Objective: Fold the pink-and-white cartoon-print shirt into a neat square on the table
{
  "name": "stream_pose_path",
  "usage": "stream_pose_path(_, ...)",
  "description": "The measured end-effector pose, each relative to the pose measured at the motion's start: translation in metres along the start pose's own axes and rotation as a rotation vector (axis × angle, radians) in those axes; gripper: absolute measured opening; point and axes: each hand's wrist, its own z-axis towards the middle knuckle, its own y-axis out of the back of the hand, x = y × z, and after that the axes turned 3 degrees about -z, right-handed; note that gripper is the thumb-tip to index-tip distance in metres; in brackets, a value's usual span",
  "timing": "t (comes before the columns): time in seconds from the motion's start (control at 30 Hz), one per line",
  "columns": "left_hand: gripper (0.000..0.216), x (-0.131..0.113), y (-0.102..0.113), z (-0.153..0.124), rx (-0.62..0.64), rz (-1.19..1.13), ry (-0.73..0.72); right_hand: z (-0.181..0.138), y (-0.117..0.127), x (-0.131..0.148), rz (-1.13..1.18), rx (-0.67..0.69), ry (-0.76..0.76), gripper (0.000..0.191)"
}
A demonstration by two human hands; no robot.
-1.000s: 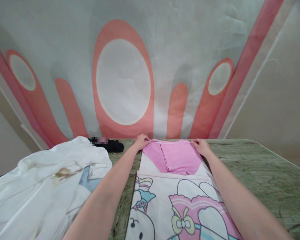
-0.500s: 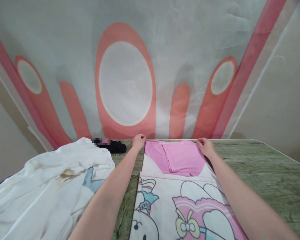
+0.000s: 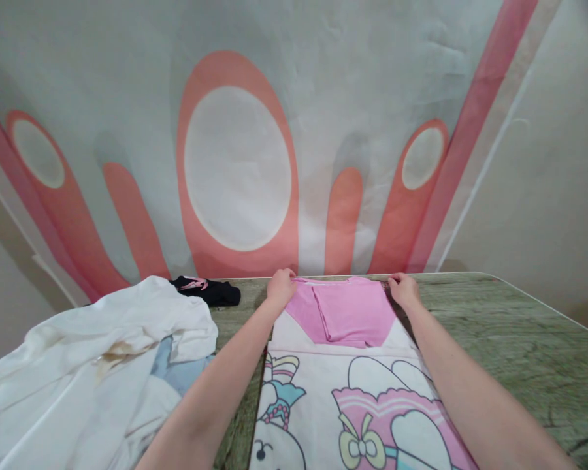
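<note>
A pink and white shirt [image 3: 308,391] with a cartoon print lies flat on the table, its pink top part [image 3: 353,307] towards the wall. A pink sleeve appears folded across that part. My left hand [image 3: 281,288] is closed on the shirt's far left corner, fingertips over the pink cloth. Beside the far right corner is my right hand [image 3: 406,289], its fingers curled together, a small gap seeming to part it from the cloth. Both forearms reach along the shirt's sides, the right one covering part of its edge.
On the left lies a loose heap of white clothing [image 3: 102,339] with a light blue piece [image 3: 176,369] in it. Behind it sits a small black garment [image 3: 223,293]. The wood-patterned table [image 3: 509,352] ends at a wall hung with a printed sheet [image 3: 323,85].
My left hand has moved right onto the shirt's far left corner. The shirt's far right corner now sits slightly apart from my right hand. The whole view has shifted a little.
</note>
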Motion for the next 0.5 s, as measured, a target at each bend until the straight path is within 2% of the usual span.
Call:
stream_pose_path(0.07,0.014,-0.022,-0.012,-0.005,0.053,-0.004,-0.003,0.001,-0.001,-0.002,0.036,-0.001,-0.006,0.025)
stream_pose_path(0.2,0.029,-0.053,-0.03,-0.014,0.107,-0.025,0.016,0.003,-0.003,-0.005,0.143,0.04,0.038,0.026)
stream_pose_path(0.3,0.044,-0.063,-0.035,-0.019,0.104,-0.059,0.018,0.004,-0.006,-0.004,0.25,0.091,0.102,0.029)
stream_pose_path(0.5,0.04,-0.067,-0.04,-0.026,0.06,-0.193,-0.041,0.006,-0.009,0.003,0.432,0.209,0.229,0.037)
